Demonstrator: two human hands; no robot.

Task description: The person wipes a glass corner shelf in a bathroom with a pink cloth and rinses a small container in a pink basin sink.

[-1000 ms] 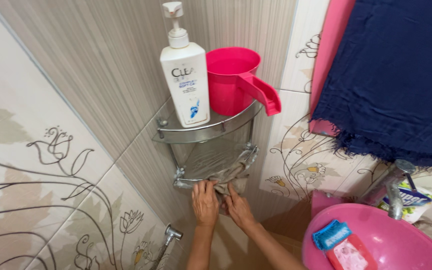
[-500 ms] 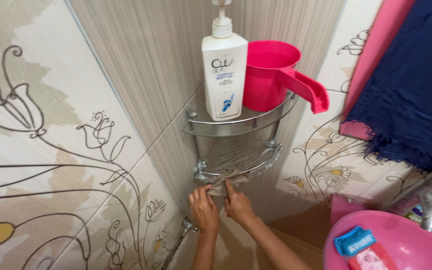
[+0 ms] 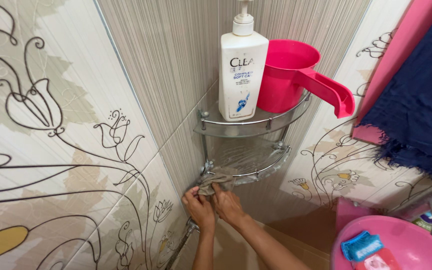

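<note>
Single head-worn view, looking down and forward into a tiled wall corner from close range. The corner shelf (image 3: pixel 256 122) sits centre frame, with both hands (image 3: pixel 215 205) just below it at the lower tier. The right edge takes in a pink basin (image 3: pixel 401 245). No second view.

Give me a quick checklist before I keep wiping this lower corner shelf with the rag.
1. Rag held by both hands, left hand and right hand: ok.
2. Rag touching the lower shelf front left rim: ok.
3. Lower shelf bare of loose items: ok.
4. White pump bottle upright on the upper shelf: ok.
5. Pink scoop fully on the upper shelf: not ok, its handle juts past the rail.
6. Shelf brackets firm: cannot tell.
</note>
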